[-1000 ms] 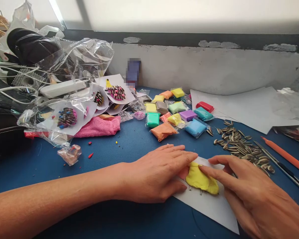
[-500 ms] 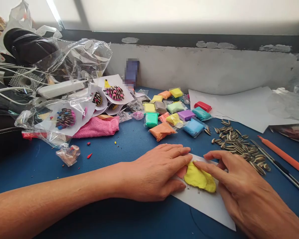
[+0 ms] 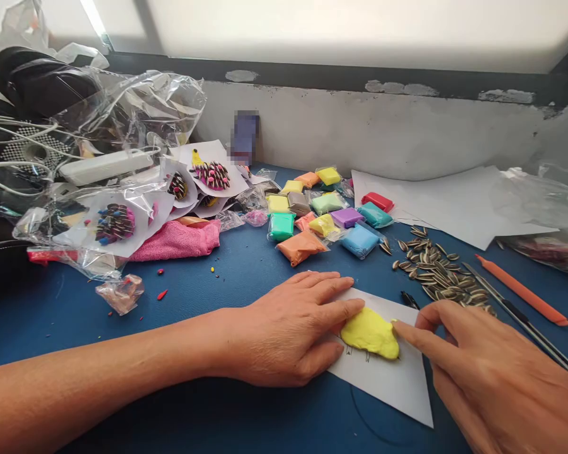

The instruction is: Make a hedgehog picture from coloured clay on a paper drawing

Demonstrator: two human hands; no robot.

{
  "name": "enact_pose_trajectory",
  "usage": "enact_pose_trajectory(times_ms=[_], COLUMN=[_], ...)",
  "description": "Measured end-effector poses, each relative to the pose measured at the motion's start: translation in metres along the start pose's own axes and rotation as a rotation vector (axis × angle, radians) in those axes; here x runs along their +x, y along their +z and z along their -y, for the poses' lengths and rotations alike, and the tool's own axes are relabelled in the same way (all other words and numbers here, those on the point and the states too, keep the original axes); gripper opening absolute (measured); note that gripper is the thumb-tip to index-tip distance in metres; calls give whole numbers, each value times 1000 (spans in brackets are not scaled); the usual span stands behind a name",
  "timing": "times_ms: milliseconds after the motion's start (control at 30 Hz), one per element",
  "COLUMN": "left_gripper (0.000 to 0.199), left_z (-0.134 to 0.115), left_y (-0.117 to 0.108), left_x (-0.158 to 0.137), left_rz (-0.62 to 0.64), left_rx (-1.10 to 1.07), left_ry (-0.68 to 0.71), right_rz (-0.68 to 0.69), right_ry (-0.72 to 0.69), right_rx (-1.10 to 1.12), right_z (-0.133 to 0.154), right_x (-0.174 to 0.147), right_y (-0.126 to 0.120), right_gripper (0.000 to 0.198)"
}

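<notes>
A flattened patch of yellow modelling clay (image 3: 370, 334) lies on a small white paper (image 3: 397, 388), with short drawn leg lines showing below it. My left hand (image 3: 298, 328) rests flat over the paper's left part, its index fingertip at the clay's upper left edge. Something orange-pink shows partly beneath that hand. My right hand (image 3: 478, 359) is at the paper's right side, fingers apart, with the extended index fingertip touching a small raised bit on the clay's right edge. Between its fingers I see nothing held. Just beyond that hand, a black pen tip (image 3: 409, 300) shows.
Sunflower seeds (image 3: 438, 268) lie heaped beyond my right hand, beside an orange tool (image 3: 523, 290) and a craft knife (image 3: 515, 312). Wrapped clay packets (image 3: 300, 247) are spread mid-table. A pink cloth (image 3: 177, 241), seed-covered clay hedgehogs (image 3: 213, 175) and plastic bags are at left.
My right index fingertip has moved along the clay from its upper left to its right edge. My left hand stays on the paper. The view has shifted slightly.
</notes>
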State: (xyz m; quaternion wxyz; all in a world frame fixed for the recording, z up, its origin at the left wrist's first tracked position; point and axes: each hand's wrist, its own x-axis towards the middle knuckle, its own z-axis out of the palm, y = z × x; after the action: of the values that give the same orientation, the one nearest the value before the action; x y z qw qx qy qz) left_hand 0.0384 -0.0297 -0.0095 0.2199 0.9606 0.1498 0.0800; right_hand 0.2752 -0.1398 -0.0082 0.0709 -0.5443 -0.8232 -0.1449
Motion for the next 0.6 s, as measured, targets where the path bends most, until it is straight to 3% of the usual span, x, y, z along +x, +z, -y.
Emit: enact_pose_trajectory(times_ms=[233, 600], left_gripper=[54, 59], left_z=[0, 1], left_y=[1, 2], left_x=[1, 0], left_rz=[4, -12], left_rx=[-6, -9], left_ry=[7, 7], right_rz=[-42, -16], right_ry=[-7, 4], right_rx=[99, 16], right_z=[9, 1], right_x=[9, 2], right_y=[1, 1], right_gripper=[26, 38])
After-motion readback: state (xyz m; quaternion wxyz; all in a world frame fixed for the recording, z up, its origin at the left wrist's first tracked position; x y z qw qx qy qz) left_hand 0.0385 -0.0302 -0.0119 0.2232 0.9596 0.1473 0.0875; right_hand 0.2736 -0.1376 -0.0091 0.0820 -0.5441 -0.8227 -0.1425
